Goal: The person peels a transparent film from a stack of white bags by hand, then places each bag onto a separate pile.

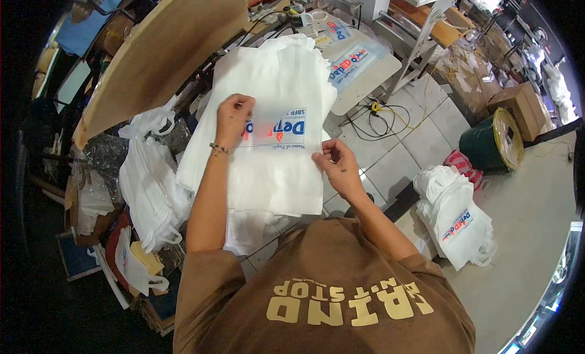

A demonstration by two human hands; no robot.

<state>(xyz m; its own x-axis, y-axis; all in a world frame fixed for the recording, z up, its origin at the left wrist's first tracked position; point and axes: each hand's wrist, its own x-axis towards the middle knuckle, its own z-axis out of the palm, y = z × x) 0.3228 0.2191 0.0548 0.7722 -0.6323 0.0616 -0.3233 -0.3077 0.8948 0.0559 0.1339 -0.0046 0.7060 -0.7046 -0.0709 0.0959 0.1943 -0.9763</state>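
A stack of white bags (268,79) covers the worktop's middle. On it lies the top bag (277,171), printed "DepED" in blue and red above "Name of Pupil". The left hand (234,118) pinches its printed left edge and the right hand (339,166) pinches its right edge. Another "DepED" bag (352,64) lies at the far edge.

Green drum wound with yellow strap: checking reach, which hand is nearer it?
Right. The right hand pinches the white printed bag at its edge toward the green drum; the left hand rests on the opposite edge, farther away.
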